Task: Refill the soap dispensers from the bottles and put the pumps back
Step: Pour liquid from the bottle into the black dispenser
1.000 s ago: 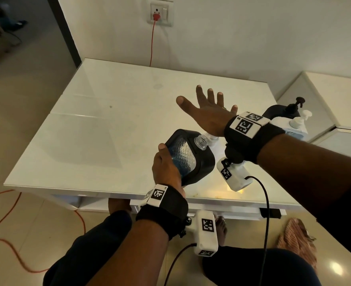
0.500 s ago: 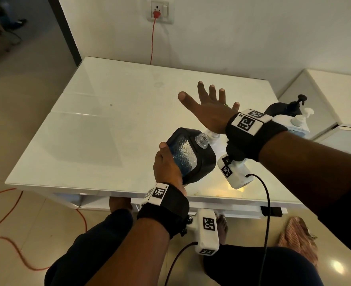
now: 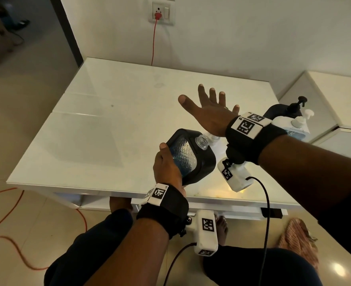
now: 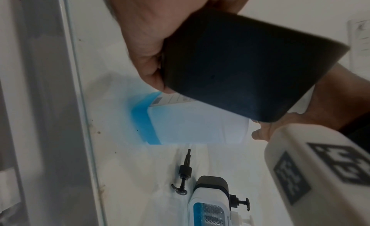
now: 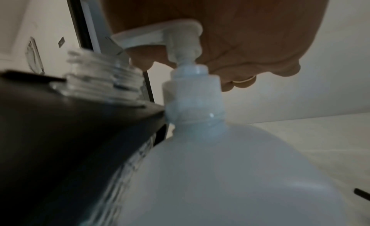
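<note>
Two hands at centre frame above the white table (image 3: 88,129). Left hand (image 3: 167,168) wrapped around black soap dispenser (image 3: 193,159), tilted, pump off, clear threaded neck (image 3: 202,141) open toward upper right. Right hand (image 3: 209,114) flat, fingers spread straight, palm pressing white pump head (image 5: 160,34) of translucent refill bottle (image 5: 230,174) just beside dispenser. Loose black pump (image 4: 183,174) lying on table, lower centre of left wrist view, beside second dispenser (image 4: 209,204).
</note>
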Demonstrator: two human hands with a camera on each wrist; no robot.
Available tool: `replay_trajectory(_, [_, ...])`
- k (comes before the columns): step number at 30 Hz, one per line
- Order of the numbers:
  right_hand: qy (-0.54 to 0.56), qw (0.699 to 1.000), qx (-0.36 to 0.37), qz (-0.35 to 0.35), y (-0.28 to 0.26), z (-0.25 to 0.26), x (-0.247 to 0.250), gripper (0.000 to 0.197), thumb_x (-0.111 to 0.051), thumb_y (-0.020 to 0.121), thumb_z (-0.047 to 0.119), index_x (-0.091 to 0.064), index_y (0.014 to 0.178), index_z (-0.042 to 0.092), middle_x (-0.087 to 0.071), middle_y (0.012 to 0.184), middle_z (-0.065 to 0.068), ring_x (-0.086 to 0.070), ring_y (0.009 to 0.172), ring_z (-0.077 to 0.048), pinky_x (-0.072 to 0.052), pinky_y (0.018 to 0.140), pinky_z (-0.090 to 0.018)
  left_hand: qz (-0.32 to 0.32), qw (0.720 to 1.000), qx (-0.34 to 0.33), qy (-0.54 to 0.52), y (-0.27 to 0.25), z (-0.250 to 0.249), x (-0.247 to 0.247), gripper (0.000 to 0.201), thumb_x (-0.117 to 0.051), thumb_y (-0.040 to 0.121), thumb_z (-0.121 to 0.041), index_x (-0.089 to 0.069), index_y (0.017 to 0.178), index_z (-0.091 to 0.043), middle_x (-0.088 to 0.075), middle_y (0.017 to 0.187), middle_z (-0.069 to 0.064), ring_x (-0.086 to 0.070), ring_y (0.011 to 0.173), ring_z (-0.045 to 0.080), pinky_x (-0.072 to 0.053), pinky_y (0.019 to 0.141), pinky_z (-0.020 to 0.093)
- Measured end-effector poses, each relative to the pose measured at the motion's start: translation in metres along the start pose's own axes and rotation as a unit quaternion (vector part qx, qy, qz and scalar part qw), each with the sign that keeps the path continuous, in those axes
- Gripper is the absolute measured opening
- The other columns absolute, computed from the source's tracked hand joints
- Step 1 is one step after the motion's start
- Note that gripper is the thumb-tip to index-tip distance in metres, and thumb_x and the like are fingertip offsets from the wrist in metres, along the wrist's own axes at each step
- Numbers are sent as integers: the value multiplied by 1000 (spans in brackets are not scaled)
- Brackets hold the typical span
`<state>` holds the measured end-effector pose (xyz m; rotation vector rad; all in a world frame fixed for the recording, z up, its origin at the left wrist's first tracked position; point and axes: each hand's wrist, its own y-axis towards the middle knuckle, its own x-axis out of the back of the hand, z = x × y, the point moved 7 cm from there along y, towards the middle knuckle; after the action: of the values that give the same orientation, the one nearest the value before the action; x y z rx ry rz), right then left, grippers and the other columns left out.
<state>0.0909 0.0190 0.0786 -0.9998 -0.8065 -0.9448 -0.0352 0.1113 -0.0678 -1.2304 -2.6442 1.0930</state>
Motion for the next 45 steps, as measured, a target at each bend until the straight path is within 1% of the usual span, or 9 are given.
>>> replay_trajectory(7, [8,1000,-7,-5,1,-5,-4,107,-9,73,98,12,159,37,14,169,0,20,154,-26,13,115,-68,-6,1000,-3,19,0,0,-1,86,-35,50,-97,-58,114,-44,-64,136,7,-63,122,39,-52,106,60])
replay_trajectory(11, [-2,1000,-4,2,1,-3,-5,105,-9,74,98,12,159,38,15,169,1,20,154,-25,14,115,-68,-7,1000,0,22,-1,-1,-1,79,-35,53,-97,-58,106,-43,-65,134,6,-63,121,38,-52,105,60])
replay_trajectory(13, [-1,1000,-4,3,2,-2,-2,104,-9,75,97,11,159,38,14,169,1,19,154,-25,14,115,-68,-7,1000,7,14,-6,-6,-1,73,-36,61,-93,-56,109,-43,-64,136,7,-62,122,38,-52,105,59])
replay_trajectory(16, [-3,1000,-5,-1,3,-1,1,103,-9,76,96,11,159,38,14,169,0,19,154,-26,13,115,-68,-1,1000,-2,8,-5,-5,-2,51,-38,89,-82,-55,114,-40,-63,134,7,-61,121,37,-52,106,58])
replay_trajectory(22, [3,1000,-9,-4,1,-3,-6,107,-10,74,98,11,159,37,14,169,0,18,154,-26,13,115,-68,7,1000,5,4,1,-1,-2,71,-39,58,-93,-62,104,-43,-67,131,6,-65,118,37,-54,103,58])
replay_trajectory(26, [-11,1000,-5,9,1,-1,-6,105,-10,75,97,12,159,37,15,169,0,19,154,-26,13,115,-68,2,1000,1,7,2,-2,-1,71,-38,56,-94,-63,99,-43,-67,131,6,-65,118,37,-54,104,58])
replay_trajectory(36, [-14,1000,4,2,3,0,-4,103,-10,77,95,12,159,37,15,169,1,18,154,-26,13,116,-67,0,1000,1,-4,3,-1,0,43,-40,95,-77,-58,111,-42,-64,134,7,-63,120,37,-53,105,58])
replay_trajectory(40, [-19,1000,-1,-10,2,-3,-4,105,-10,75,97,13,158,38,15,169,2,19,154,-25,15,116,-67,2,1000,1,-1,3,-3,-1,61,-40,69,-90,-62,99,-41,-67,130,5,-65,117,36,-54,104,57])
replay_trajectory(45, [-25,1000,7,0,0,1,-4,105,-9,73,98,12,158,41,16,169,2,18,154,-25,15,115,-67,1,1000,1,-2,3,-3,1,71,-39,56,-94,-64,97,-41,-70,126,5,-67,114,35,-56,102,57])
